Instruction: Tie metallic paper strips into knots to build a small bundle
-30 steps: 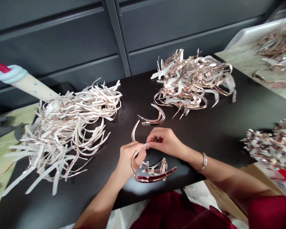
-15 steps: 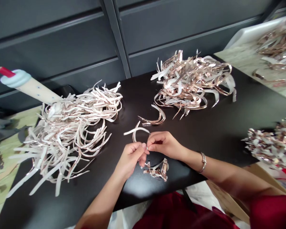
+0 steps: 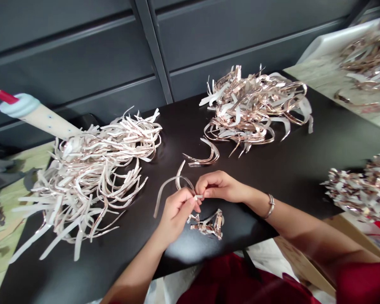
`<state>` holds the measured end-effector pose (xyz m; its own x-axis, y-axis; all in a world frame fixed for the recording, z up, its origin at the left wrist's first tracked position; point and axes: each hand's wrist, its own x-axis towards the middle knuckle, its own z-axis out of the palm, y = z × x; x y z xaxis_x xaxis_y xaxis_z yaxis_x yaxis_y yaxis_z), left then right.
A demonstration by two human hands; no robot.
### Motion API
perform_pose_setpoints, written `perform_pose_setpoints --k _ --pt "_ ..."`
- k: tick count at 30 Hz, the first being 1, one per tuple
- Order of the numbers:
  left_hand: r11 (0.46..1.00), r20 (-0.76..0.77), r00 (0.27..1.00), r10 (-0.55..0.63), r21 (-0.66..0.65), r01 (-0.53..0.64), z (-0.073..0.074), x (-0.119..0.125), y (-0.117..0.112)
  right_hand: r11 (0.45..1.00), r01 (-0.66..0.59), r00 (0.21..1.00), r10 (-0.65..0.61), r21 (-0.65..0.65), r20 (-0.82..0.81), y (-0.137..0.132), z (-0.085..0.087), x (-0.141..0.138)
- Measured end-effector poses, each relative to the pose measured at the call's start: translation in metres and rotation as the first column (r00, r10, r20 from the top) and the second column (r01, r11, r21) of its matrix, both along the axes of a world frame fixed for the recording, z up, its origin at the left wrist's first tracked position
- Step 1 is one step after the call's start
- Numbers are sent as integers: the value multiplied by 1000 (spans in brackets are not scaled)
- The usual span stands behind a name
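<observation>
1. Nearest, at the centre of view, the left hand [image 3: 177, 207] and right hand [image 3: 220, 186] are both closed, their fingers and thumbs pinching one end of a thin foil-faced strip [image 3: 169, 180]. A metal bangle [image 3: 270, 206] circles the right wrist.
2. The strip arcs from the pinch toward 9 o'clock, and its free end curves down beside the left hand.
3. It looks light, thin and springy, with a slick face and perhaps sharp edges. Its end seems the surest place to hold, between finger and thumb.
4. At 6 o'clock, just beside the left hand, crumpled foil scraps [image 3: 207, 224] lie on the black bench [image 3: 272, 177].
5. Near at 12 o'clock lies a curved coppery strip [image 3: 202, 158].
6. Farther out are strip heaps at 9 o'clock [image 3: 91, 177] and 1 o'clock [image 3: 253, 109], with shredded foil [image 3: 361, 190] at 3 o'clock.
7. Farthest are a cream tube with a red tip [image 3: 39, 118] at 10 o'clock and a dark panelled wall [image 3: 66, 55] at 12 o'clock.
</observation>
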<state>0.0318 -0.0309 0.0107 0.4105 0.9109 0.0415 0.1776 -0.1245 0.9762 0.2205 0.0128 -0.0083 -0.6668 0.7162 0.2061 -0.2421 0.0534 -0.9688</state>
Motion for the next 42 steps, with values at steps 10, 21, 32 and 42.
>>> perform_pose_setpoints --k 10,21,32,42 --pt "897 -338 927 163 442 4 -3 0 -2 993 -16 1000 13 -119 -19 -5 -1 3" --pt "952 -183 977 111 301 -52 -4 2 -2 973 112 946 -167 204 276 -7 5 -2" --pt "980 100 994 -47 -189 66 -6 -3 8 940 -16 961 -79 340 264 1 0 9" --pt "847 362 918 162 -528 59 -10 5 10 817 90 946 -249 570 208 -8 0 4"
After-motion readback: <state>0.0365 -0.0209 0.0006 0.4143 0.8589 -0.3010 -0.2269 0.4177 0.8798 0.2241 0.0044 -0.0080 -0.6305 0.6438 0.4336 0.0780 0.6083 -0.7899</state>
